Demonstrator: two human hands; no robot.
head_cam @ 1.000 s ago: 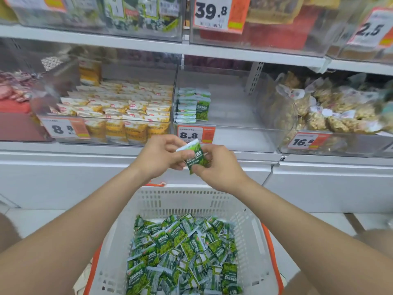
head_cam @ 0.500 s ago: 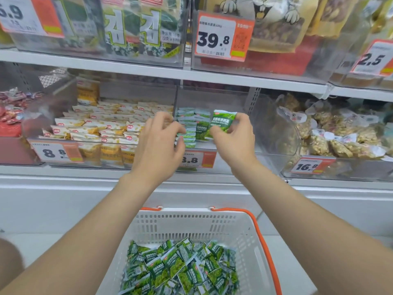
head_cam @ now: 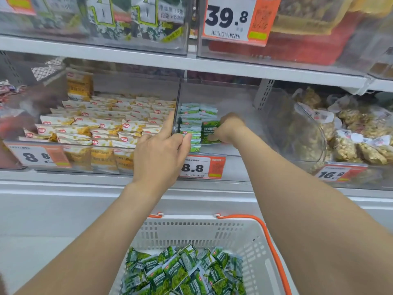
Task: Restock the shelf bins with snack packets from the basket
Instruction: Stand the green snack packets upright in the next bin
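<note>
upper price tag [head_cam: 229, 18] reads 39.8; middle bin's tag [head_cam: 202, 167] 8.8; right bin's tag [head_cam: 336, 173] 16.8.

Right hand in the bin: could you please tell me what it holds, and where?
A green snack packet, pinched at its right edge by the right hand.

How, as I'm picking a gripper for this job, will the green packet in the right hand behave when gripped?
Probably light: the right hand holds the green packet with thumb and fingers. Likely pliable, not stiff: packets in the basket lie jumbled at all angles. Its glossy film may be slippery, so the stack beside it could slide.
</note>
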